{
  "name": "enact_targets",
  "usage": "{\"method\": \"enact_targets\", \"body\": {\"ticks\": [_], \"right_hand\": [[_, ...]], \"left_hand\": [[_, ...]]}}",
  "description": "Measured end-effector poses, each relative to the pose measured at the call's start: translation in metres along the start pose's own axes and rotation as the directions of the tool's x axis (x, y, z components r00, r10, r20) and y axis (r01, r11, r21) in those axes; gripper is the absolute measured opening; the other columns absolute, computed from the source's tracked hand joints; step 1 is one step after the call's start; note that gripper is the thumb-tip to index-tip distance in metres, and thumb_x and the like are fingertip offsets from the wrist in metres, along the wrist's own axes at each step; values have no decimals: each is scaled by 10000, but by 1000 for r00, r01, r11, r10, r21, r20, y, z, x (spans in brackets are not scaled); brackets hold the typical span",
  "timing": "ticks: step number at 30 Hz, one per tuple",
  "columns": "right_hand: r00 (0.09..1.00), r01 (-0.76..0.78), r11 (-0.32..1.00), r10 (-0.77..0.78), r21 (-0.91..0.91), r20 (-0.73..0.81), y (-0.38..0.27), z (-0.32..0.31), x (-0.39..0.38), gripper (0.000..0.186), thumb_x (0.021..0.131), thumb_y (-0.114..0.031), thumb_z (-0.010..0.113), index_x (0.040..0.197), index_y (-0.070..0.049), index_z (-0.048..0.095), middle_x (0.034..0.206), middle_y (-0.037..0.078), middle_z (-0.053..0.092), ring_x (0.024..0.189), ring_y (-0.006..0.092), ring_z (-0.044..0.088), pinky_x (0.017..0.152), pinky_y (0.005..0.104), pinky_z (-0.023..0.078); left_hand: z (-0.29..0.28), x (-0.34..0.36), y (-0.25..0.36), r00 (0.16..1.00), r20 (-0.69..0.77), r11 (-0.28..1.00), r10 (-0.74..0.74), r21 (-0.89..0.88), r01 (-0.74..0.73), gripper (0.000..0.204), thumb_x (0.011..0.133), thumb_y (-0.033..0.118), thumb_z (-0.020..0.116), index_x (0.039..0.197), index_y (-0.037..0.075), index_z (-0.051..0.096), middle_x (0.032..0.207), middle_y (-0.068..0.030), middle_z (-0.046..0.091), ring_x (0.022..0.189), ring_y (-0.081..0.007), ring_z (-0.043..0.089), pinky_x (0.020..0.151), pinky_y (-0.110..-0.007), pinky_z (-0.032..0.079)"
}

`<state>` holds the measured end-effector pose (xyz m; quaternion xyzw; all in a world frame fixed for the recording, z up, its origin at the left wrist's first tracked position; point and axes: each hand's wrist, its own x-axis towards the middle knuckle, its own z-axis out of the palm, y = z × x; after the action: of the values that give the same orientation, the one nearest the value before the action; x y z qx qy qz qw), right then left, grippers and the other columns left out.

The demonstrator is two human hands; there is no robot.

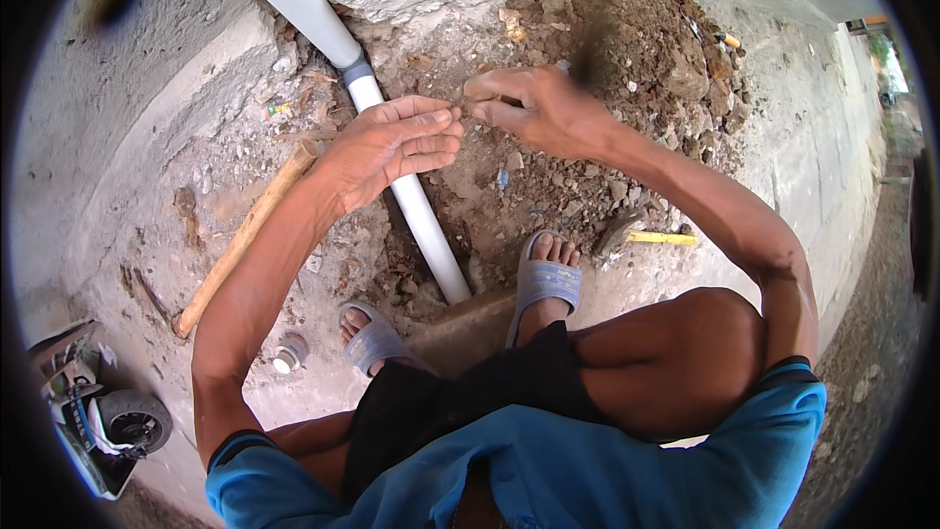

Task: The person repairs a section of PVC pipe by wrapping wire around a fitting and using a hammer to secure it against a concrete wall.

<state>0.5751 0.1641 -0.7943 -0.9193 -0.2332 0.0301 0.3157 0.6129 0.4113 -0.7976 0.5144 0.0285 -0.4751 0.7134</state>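
Observation:
My left hand (397, 149) is raised over a white plastic pipe (423, 220), its thumb and forefinger pinched together and the other fingers loosely curled. Facing it, my right hand (537, 110) also pinches with thumb and forefinger. The fingertips of both hands nearly meet; whatever is between them is too small to make out. Beneath my hands the pipe runs through a dug trench. A grey collar (356, 71) joins it to a thicker grey pipe (299, 2) at the upper left.
A wooden handle (245, 235) lies left of the trench, partly behind my left forearm. A small jar (290, 354) stands near my left sandal. Dug soil and rubble (636, 49) are heaped at right, with a yellow rod (662, 238) below. A motorbike (103, 421) stands lower left.

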Motion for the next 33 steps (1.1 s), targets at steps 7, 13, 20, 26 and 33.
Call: {"method": "enact_targets", "body": {"ticks": [7, 13, 20, 26, 33], "right_hand": [[855, -503, 511, 414, 697, 314, -2, -12, 6, 330, 976, -303, 696, 1199, -61, 710, 935, 54, 705, 843, 123, 663, 788, 263, 546], [744, -606, 269, 523, 748, 415, -7, -5, 16, 174, 957, -264, 729, 954, -96, 687, 856, 19, 648, 785, 115, 619, 719, 270, 517], [993, 2, 1000, -6, -30, -115, -13, -8, 12, 133, 944, -201, 697, 906, -87, 640, 985, 15, 636, 772, 153, 579, 757, 331, 552], [890, 422, 892, -442, -163, -111, 25, -13, -2, 211, 1004, -281, 623, 1074, -95, 693, 1049, 21, 681, 766, 157, 582, 697, 345, 565], [856, -506, 687, 326, 522, 401, -11, -43, 9, 371, 996, -372, 661, 1240, -95, 699, 906, 38, 699, 818, 119, 618, 677, 322, 498]], "left_hand": [[1, 2, -1, 990, -46, 968, 134, 218, -121, 309, 1007, 219, 663, 1237, 15, 628, 1101, -92, 711, 995, -175, 708, 941, -336, 587], [13, 7, -11, 928, -100, 833, 359, 483, -270, 341, 1021, 299, 643, 1200, 9, 665, 989, -97, 723, 943, -156, 704, 884, -316, 582], [6, 17, -18, 994, -11, 961, 113, -253, -112, 226, 1011, 208, 653, 1119, 10, 676, 918, -40, 710, 759, -92, 671, 719, -250, 578], [13, 16, -27, 999, -6, 944, 32, -330, -33, 212, 983, 159, 689, 1134, 11, 672, 919, -47, 721, 756, -69, 682, 713, -224, 599], [-1, 20, -13, 953, -10, 878, 301, -387, -282, 172, 1005, 175, 664, 1127, 53, 670, 908, -28, 711, 755, -73, 675, 719, -254, 602]]}}
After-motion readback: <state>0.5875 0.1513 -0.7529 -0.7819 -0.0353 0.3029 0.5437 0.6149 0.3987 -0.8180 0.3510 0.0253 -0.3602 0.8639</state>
